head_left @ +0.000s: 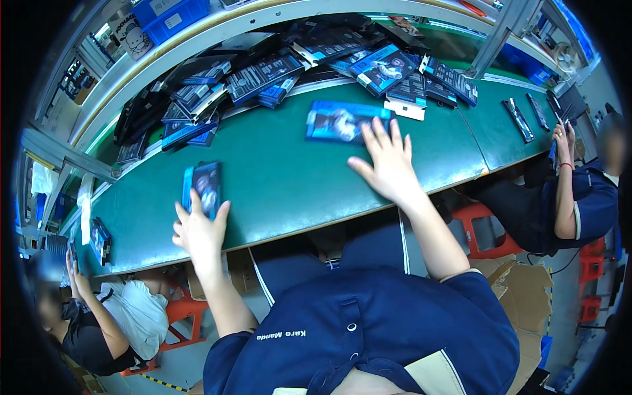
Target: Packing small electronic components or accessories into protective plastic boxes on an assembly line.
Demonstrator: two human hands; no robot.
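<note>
My left hand point(199, 230) has its fingers spread, with fingertips over the near end of a flat black and blue box point(209, 181) lying on the green table. My right hand point(387, 164) is also open, its thumb held well apart. Its fingertips reach the right end of a second black and blue box point(334, 124), which lies crosswise and looks blurred. Behind that box rises a heap of similar flat boxes point(263, 76). One box on the heap, with a bright picture point(383, 69), faces up, and another shows an unfolded pale flap point(405, 109).
The green table point(283, 178) curves across the view beneath a metal-framed shelf holding a blue bin point(168, 20). Co-workers sit at both ends, the right one with hands point(563, 141) on a small item. Red stools point(477, 227) and cardboard point(523, 296) stand near me.
</note>
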